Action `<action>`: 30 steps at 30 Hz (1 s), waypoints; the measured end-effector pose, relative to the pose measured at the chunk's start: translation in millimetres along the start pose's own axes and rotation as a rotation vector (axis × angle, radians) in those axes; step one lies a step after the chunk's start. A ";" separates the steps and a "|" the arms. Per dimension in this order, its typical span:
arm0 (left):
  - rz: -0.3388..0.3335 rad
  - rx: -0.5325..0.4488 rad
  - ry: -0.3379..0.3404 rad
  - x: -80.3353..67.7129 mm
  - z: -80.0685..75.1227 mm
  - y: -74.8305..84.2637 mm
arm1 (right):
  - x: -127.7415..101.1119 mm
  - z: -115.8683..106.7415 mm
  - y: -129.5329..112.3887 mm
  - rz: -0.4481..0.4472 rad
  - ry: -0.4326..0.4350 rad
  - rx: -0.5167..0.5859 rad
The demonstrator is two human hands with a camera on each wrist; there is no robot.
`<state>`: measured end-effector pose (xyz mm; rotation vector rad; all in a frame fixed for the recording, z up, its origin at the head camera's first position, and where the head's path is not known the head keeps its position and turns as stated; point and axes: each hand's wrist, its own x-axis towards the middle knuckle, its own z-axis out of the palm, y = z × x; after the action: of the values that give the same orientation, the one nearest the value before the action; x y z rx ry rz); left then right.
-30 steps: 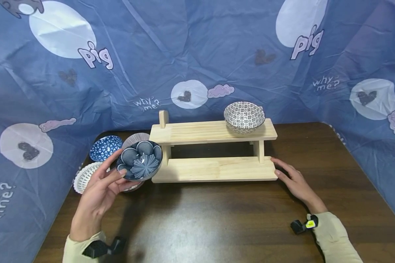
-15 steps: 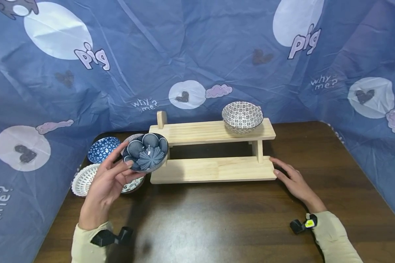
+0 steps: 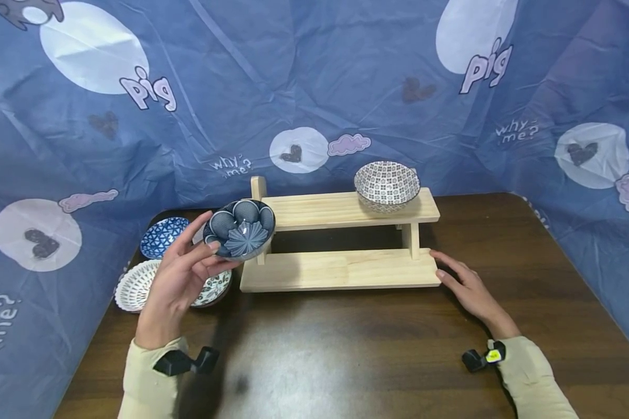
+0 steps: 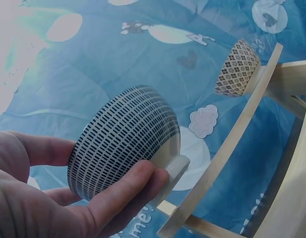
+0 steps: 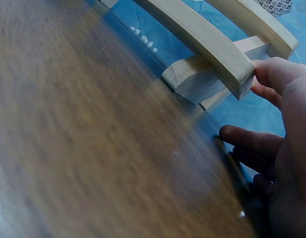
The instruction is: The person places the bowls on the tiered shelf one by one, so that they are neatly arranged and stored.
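Against blue cloth point(image 3: 314, 75), left fingers point(image 4: 125, 186) grip a bowl point(image 3: 243, 233); only their wrist view shows its outer dashes point(image 4: 128, 129).

In the head view the left hand point(image 3: 180, 279) is covering parts of the white scalloped bowl point(image 3: 135, 286) and the leaf-patterned bowl point(image 3: 215, 289), while the dark blue bowl point(image 3: 243, 230) is blocking the left end of the wooden rack point(image 3: 340, 272) (a greyish sliver point(image 3: 199, 236) beside the fingers is perhaps belonging to another bowl). Both sleeves point(image 3: 149, 381) are running off the bottom. In the left wrist view the held bowl's inside is facing away. In the right wrist view the top edge is cutting the checked bowl point(image 5: 275, 5), the right edge is cropping the right hand point(image 5: 294, 124), and much of the tabletop point(image 5: 93, 129) is blurring.
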<state>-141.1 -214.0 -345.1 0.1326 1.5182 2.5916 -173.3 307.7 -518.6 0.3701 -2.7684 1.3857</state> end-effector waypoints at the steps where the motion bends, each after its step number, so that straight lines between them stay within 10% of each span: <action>1: -0.003 -0.007 0.002 1.8 1.0 0.0 | -0.1 -0.1 -0.1 0.002 0.000 0.002; 30: -0.085 0.025 0.032 55.0 34.1 -16.2 | -0.4 -0.7 -1.1 -0.014 0.007 0.004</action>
<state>-189.3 -168.0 -342.1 0.0286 1.5319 2.5210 -172.7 307.7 -517.3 0.3835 -2.7522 1.3869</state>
